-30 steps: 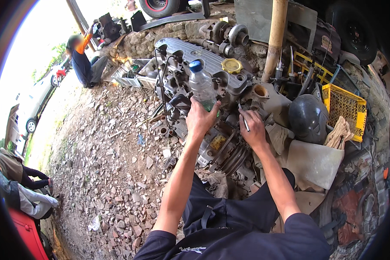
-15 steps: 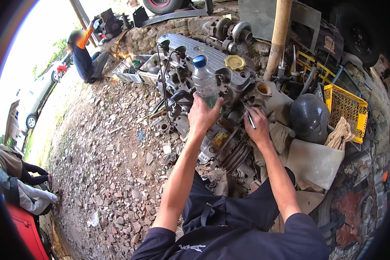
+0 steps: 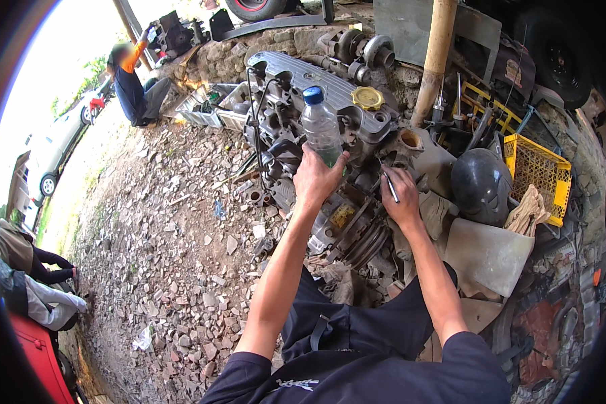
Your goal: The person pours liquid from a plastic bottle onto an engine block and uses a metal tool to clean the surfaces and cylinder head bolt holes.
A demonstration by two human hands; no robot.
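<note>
Head view shows the left hand (image 3: 320, 176) with its fingers clamped round the lower part of a clear plastic bottle with a blue cap (image 3: 321, 126), over a grimy grey metal engine (image 3: 284, 124). The right hand (image 3: 400, 193) pinches a slim silver pen-shaped tool (image 3: 392, 188), fingers together, left of a rounded black helmet (image 3: 479, 182).

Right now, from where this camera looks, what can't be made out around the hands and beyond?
All in the head view:
- The base of the bottle: hidden by the left hand.
- Whether the tip of the pen-like tool in the right hand touches the engine: too small to tell.
- The top of the red-rimmed wheel: cut off by the upper edge.
- The far person's face: blurred.
</note>
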